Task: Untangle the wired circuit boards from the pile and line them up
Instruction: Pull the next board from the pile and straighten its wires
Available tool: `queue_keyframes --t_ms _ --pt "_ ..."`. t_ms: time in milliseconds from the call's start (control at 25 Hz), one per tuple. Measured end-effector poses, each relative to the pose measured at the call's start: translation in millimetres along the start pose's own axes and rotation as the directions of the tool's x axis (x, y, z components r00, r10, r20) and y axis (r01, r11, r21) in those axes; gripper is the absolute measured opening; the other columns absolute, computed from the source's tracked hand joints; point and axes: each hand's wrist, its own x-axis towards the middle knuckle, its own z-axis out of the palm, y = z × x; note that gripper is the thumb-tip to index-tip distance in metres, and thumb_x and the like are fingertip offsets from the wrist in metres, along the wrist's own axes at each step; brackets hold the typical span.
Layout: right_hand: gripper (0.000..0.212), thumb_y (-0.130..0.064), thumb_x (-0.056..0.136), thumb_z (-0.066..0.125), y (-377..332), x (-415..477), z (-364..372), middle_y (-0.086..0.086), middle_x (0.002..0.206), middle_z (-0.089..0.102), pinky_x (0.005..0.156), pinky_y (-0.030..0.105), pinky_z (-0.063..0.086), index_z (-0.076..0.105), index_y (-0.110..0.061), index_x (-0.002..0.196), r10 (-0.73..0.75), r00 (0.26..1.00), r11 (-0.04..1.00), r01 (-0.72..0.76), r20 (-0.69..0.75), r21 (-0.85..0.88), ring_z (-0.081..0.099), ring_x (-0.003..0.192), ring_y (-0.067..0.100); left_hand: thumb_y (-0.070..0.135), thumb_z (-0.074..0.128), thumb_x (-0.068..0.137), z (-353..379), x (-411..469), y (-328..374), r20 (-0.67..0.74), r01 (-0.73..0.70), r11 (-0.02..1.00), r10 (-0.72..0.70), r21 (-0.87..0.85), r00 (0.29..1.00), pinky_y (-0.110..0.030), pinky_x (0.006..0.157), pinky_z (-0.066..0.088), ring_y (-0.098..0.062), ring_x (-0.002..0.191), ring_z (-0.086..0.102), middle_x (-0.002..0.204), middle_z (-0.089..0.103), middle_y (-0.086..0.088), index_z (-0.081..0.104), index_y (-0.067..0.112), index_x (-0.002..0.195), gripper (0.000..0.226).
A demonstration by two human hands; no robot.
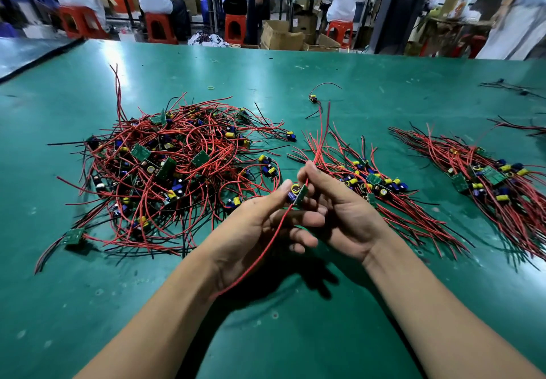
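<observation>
Closest, bare green bench [280,334] lies open beneath our forearms. Above it, our left hand [260,225] pinches a small circuit board [299,195] between thumb and curled fingers [307,219], while our right hand [345,216] pinches its red wire [325,133]. The tangled pile [177,165] sits left; a lined-up row [369,183] and a second row [496,180] lie right. Past the bench's far edge stand cardboard boxes [280,35], contents unclear.
</observation>
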Motion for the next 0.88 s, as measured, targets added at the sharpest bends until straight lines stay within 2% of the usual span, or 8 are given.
queue_keyframes --t_ms 160,240,320,480,600,680,760,880 --pt "0.016 -0.032 0.082 0.071 -4 0 -1 -0.002 0.064 0.062 0.049 0.029 0.051 0.075 -0.016 0.083 -0.075 0.994 0.993 0.067 -0.082 -0.098 0.055 0.047 0.01 0.033 0.067 0.081 -2 0 -3 -0.081 -0.056 0.998 0.053 -0.036 0.995 -0.024 0.055 0.056 -0.017 0.064 0.07 0.091 0.075 -0.011 0.077 0.012 0.093 0.026" --pt "0.014 -0.027 0.082 0.072 -6 0 -4 0.001 0.072 0.069 0.051 0.026 0.055 0.077 -0.014 0.085 -0.073 0.992 0.988 0.058 -0.1 -0.141 0.065 0.055 0.012 0.024 0.072 0.075 -3 2 -6 -0.175 -0.119 0.993 0.118 0.005 0.977 -0.023 0.053 0.054 -0.017 0.062 0.068 0.086 0.073 -0.011 0.077 0.014 0.086 0.016" --pt "0.017 -0.028 0.08 0.077 -2 1 -7 0.006 0.077 0.07 0.057 0.028 0.057 0.077 -0.014 0.088 -0.053 0.991 0.976 0.026 -0.122 -0.214 0.065 0.06 0.016 0.017 0.076 0.072 -4 4 -9 -0.246 -0.181 0.978 0.202 0.104 0.948 -0.02 0.054 0.052 -0.016 0.063 0.066 0.083 0.072 -0.01 0.074 0.014 0.084 0.012" --pt "0.02 -0.034 0.082 0.079 10 4 -7 0.01 0.074 0.064 0.05 0.021 0.042 0.078 -0.014 0.082 -0.225 0.934 0.862 0.058 -0.277 -0.504 0.051 0.055 0.013 0.005 0.077 0.077 -5 5 -14 -0.329 -0.232 0.927 0.326 0.293 0.886 -0.023 0.058 0.052 -0.022 0.073 0.067 0.087 0.074 -0.013 0.067 0.007 0.094 0.02" --pt "0.016 -0.027 0.087 0.076 9 4 -7 -0.001 0.064 0.064 0.052 0.018 0.043 0.077 -0.014 0.077 -0.376 0.897 0.726 0.129 -0.232 -0.676 0.051 0.054 0.008 0.0 0.075 0.079 -4 6 -15 -0.362 -0.202 0.928 0.313 0.313 0.878 -0.028 0.056 0.054 -0.026 0.07 0.064 0.081 0.067 -0.017 0.063 0.002 0.094 0.02" --pt "0.015 -0.022 0.089 0.074 7 3 -5 -0.006 0.063 0.064 0.052 0.013 0.042 0.076 -0.01 0.081 -0.402 0.898 0.682 0.164 -0.178 -0.713 0.051 0.053 0.003 -0.003 0.071 0.081 -4 8 -12 -0.356 -0.162 0.943 0.263 0.29 0.897 -0.028 0.055 0.055 -0.025 0.065 0.062 0.079 0.064 -0.017 0.063 0.003 0.091 0.014" --pt "0.015 -0.019 0.09 0.073 6 1 -3 -0.002 0.067 0.067 0.053 0.014 0.045 0.076 -0.005 0.088 -0.359 0.918 0.741 0.17 -0.17 -0.649 0.055 0.055 0.003 -0.003 0.065 0.085 -5 8 -8 -0.324 -0.131 0.963 0.204 0.234 0.924 -0.025 0.054 0.055 -0.021 0.061 0.061 0.076 0.065 -0.014 0.066 0.007 0.088 0.011" --pt "0.018 -0.014 0.09 0.071 6 1 0 0.016 0.083 0.071 0.06 0.029 0.058 0.074 0.002 0.096 -0.231 0.955 0.894 0.133 -0.184 -0.429 0.065 0.069 0.021 0.004 0.063 0.089 -6 8 -6 -0.272 -0.139 0.974 0.185 0.181 0.944 -0.023 0.056 0.056 -0.018 0.065 0.064 0.078 0.069 -0.01 0.072 0.011 0.089 0.012"
